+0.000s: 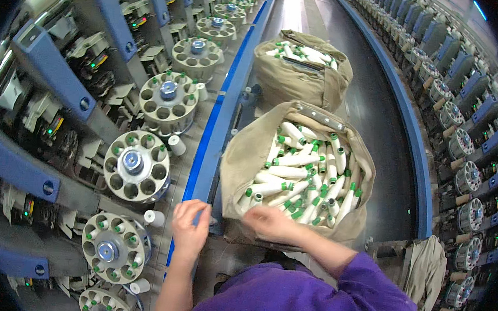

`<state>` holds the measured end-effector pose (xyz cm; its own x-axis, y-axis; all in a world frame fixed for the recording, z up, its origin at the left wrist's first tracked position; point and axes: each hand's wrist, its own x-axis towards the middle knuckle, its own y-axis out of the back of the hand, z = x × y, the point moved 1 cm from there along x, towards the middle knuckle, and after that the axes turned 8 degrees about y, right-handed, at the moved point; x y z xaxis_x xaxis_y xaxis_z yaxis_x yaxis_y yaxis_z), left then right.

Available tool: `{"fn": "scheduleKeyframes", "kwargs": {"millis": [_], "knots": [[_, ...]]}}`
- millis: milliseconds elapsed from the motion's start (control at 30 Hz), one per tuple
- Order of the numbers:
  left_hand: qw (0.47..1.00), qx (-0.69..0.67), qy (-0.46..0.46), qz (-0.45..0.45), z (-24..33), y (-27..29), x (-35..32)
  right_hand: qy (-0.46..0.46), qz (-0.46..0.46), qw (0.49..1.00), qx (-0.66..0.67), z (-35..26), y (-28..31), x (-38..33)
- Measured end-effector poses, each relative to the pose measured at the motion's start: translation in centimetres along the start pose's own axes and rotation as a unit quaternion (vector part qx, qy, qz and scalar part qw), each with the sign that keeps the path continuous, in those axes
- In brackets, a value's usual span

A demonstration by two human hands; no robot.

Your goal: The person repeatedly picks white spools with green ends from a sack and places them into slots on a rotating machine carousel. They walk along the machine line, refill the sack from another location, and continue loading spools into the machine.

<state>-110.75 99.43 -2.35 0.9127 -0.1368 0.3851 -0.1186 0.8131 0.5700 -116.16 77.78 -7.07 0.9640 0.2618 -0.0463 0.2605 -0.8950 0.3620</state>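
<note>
My left hand [191, 224] is raised over the blue rail beside the machine, thumb apart from the bent fingers, with nothing visible in it. My right hand [270, 222] hovers at the near left rim of a beige canvas bag [240, 149]; its fingers are smeared by motion, so any grip is unclear. White yarn bobbins [289, 172] with green ends lie heaped in many directions inside the bag. Left of my hands is a round magazine [111, 249] with a ring of pockets, several holding green-tipped bobbins.
A second canvas bag [303, 80] of bobbins stands farther along the dark conveyor [387, 167]. More magazines [135, 166] line the winding machine at left, with small white yarn packages [153, 217] beside them. Crumpled beige cloth [425, 274] hangs at lower right. Another machine row [469, 178] runs along the right.
</note>
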Motion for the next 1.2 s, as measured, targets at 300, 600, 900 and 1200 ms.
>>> {"fn": "scheduleKeyframes", "kwargs": {"millis": [300,600,900,1200], "knots": [[0.954,-0.087,0.08,-0.276,1.9,-23.5,6.6,-0.107,0.35,0.93,0.04,13.8,21.7,-2.7],[0.935,0.281,0.055,-0.21,-0.8,-28.5,13.8,-0.26,0.348,0.9,-0.032,23.6,23.3,7.2],[0.856,0.379,0.104,-0.335,1.1,-31.3,17.1,-0.244,0.371,0.896,-0.012,19.4,21.8,4.9],[0.834,0.369,0.19,-0.364,1.5,-33.3,17.3,-0.075,0.397,0.908,0.107,16.7,19.1,1.4]]}}
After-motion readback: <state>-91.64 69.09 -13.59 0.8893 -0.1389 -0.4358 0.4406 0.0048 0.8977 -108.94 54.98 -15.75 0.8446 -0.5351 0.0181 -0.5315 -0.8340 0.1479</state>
